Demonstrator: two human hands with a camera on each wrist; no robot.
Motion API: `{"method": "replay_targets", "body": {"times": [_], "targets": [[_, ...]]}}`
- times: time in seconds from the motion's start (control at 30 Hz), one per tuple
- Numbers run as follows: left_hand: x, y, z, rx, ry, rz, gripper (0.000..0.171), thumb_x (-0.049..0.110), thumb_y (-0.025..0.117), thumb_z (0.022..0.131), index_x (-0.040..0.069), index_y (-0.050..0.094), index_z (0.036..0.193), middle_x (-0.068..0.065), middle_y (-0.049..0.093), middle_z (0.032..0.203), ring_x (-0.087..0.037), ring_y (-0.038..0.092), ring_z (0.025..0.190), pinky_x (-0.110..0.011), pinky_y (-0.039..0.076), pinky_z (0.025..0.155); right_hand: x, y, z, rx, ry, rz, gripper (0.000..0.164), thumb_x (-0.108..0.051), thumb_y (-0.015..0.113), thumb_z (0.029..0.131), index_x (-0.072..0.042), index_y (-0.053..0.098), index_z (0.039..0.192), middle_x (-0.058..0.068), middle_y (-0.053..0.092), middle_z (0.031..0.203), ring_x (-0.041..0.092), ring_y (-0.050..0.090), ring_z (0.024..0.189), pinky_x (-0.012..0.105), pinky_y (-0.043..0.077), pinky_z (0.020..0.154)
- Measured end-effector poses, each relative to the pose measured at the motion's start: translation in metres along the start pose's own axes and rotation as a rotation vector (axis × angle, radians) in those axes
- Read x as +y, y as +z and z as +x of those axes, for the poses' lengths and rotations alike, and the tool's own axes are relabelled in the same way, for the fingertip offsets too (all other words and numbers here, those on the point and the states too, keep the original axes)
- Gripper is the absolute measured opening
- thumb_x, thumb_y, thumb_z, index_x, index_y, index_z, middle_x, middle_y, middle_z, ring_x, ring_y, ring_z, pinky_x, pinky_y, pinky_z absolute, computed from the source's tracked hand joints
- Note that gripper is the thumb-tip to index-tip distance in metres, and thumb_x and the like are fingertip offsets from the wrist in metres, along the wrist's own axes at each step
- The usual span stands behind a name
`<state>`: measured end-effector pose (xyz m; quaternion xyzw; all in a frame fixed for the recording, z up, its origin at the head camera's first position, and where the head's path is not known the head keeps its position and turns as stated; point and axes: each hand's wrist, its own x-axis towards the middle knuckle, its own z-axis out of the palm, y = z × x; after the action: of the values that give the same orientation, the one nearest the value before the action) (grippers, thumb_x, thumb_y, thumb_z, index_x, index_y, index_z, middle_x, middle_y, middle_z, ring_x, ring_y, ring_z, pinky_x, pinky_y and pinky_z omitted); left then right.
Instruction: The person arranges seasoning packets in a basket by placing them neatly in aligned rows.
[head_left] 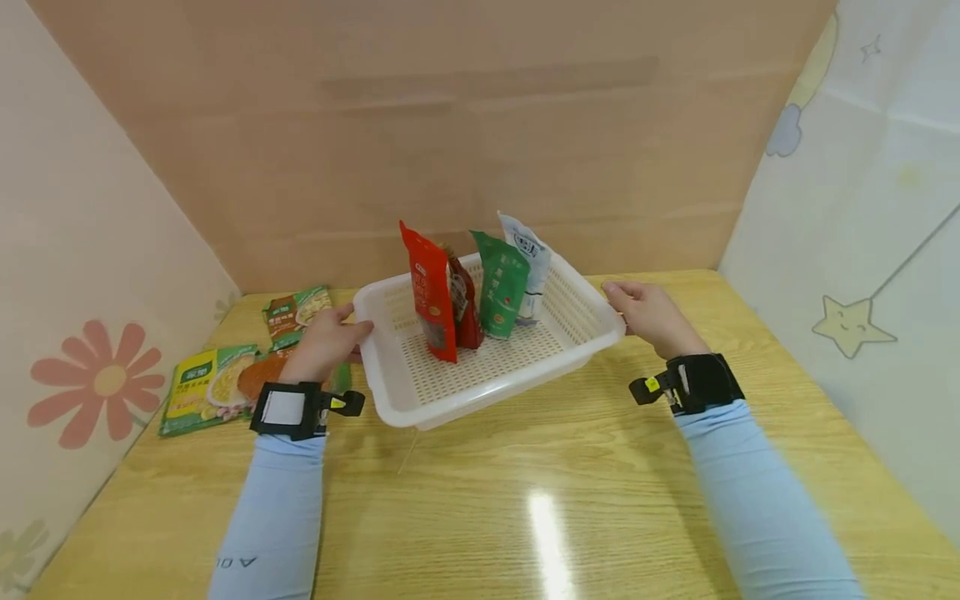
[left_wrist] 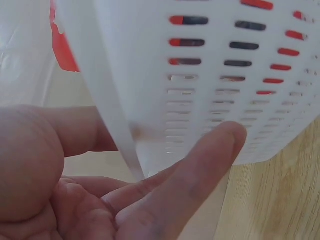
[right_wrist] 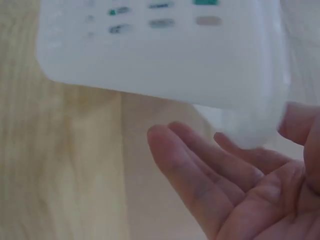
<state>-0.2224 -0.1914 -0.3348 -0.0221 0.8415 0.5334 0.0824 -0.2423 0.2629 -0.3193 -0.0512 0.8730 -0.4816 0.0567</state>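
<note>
A white perforated plastic basket (head_left: 480,392) appears raised off the table and turned at an angle. Standing inside it are a red packet (head_left: 431,292), a darker red packet (head_left: 465,308), a green packet (head_left: 501,287) and a pale blue-white packet (head_left: 528,258). My left hand (head_left: 326,342) grips the basket's left side, thumb at the rim and other fingers stretched along the holed outer wall in the left wrist view. At the right corner, my right hand (head_left: 648,317) pinches the rim; its remaining fingers (right_wrist: 175,155) extend below the basket.
Several flat food packets lie on the wooden table at the left: a yellow-green one (head_left: 197,392), one with an orange-brown picture (head_left: 258,377) and a brown-green one (head_left: 295,312). Brown paper (head_left: 480,150) covers the back, with patterned side walls left and right.
</note>
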Motion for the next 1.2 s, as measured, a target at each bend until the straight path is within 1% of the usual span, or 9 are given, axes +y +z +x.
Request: {"method": "replay_targets", "body": {"times": [0.13,0.33,0.43,0.53,0.67,0.8,0.93,1.07,1.2], "targets": [[-0.001,0.000,0.001,-0.004,-0.008,0.010,0.066,0.020,0.051,0.104,0.002,0.017,0.157,-0.030,0.054,0.132,-0.035,0.070,0.094,-0.048,0.058,0.080,0.016,0.009,0.005,-0.073,0.024,0.165,0.066,-0.045,0.040,0.105,0.003,0.037,0.150,0.027,0.050,0.136,0.034,0.056,0.116,0.036,0.055,0.088],[-0.002,-0.003,0.000,-0.013,-0.015,0.021,0.069,0.022,0.052,0.103,0.002,0.014,0.157,-0.031,0.053,0.134,-0.032,0.071,0.092,-0.047,0.057,0.081,0.028,0.016,0.006,-0.137,0.083,0.332,0.072,-0.049,0.039,0.105,0.008,0.035,0.148,0.033,0.046,0.135,0.024,0.066,0.102,0.046,0.052,0.092],[-0.004,-0.006,-0.001,-0.015,-0.014,0.034,0.070,0.023,0.053,0.103,0.002,0.014,0.157,-0.031,0.053,0.133,-0.030,0.072,0.089,-0.049,0.056,0.083,0.029,0.017,0.006,-0.141,0.081,0.352,0.073,-0.051,0.041,0.104,0.008,0.036,0.147,0.033,0.047,0.134,0.020,0.068,0.096,0.049,0.050,0.093],[-0.005,-0.010,-0.001,-0.029,-0.014,0.040,0.069,0.027,0.053,0.103,0.004,0.017,0.157,-0.031,0.053,0.134,-0.029,0.073,0.086,-0.050,0.055,0.084,0.028,0.018,0.007,-0.150,0.074,0.366,0.073,-0.051,0.041,0.104,0.008,0.035,0.148,0.033,0.047,0.135,0.023,0.068,0.100,0.050,0.050,0.094],[-0.009,-0.020,-0.002,-0.023,-0.003,0.038,0.066,0.034,0.053,0.103,0.003,0.027,0.155,-0.029,0.055,0.134,-0.027,0.072,0.087,-0.045,0.056,0.083,0.030,0.017,0.007,-0.151,0.074,0.362,0.073,-0.050,0.040,0.104,0.008,0.035,0.148,0.034,0.047,0.136,0.022,0.068,0.100,0.050,0.050,0.093],[-0.015,-0.035,-0.005,0.042,0.020,0.060,0.066,0.039,0.052,0.102,-0.001,0.034,0.152,-0.028,0.056,0.133,-0.025,0.071,0.093,-0.039,0.057,0.082,0.031,0.016,0.007,-0.139,0.082,0.350,0.072,-0.051,0.041,0.104,0.007,0.037,0.147,0.034,0.048,0.135,0.015,0.069,0.092,0.049,0.051,0.091],[-0.022,-0.052,-0.014,0.122,0.015,0.171,0.068,0.046,0.047,0.103,0.001,0.035,0.152,-0.028,0.052,0.139,-0.034,0.063,0.109,-0.038,0.055,0.087,0.030,0.016,0.006,-0.134,0.079,0.355,0.073,-0.051,0.042,0.104,0.008,0.038,0.146,0.035,0.048,0.134,0.014,0.070,0.090,0.047,0.053,0.089],[-0.034,-0.071,-0.023,0.152,-0.033,0.273,0.077,0.056,0.042,0.101,0.002,0.029,0.154,-0.031,0.036,0.149,-0.049,0.044,0.128,-0.055,0.044,0.098,0.030,0.016,0.006,-0.127,0.083,0.353,0.073,-0.050,0.043,0.104,0.009,0.038,0.145,0.035,0.049,0.133,0.014,0.070,0.088,0.045,0.055,0.087],[-0.048,-0.086,-0.029,0.189,-0.110,0.275,0.087,0.062,0.043,0.097,-0.001,0.023,0.155,-0.032,0.024,0.154,-0.054,0.031,0.134,-0.065,0.034,0.103,0.031,0.016,0.006,-0.124,0.085,0.334,0.073,-0.050,0.042,0.104,0.009,0.038,0.145,0.035,0.050,0.132,0.014,0.070,0.087,0.042,0.056,0.085]]}}
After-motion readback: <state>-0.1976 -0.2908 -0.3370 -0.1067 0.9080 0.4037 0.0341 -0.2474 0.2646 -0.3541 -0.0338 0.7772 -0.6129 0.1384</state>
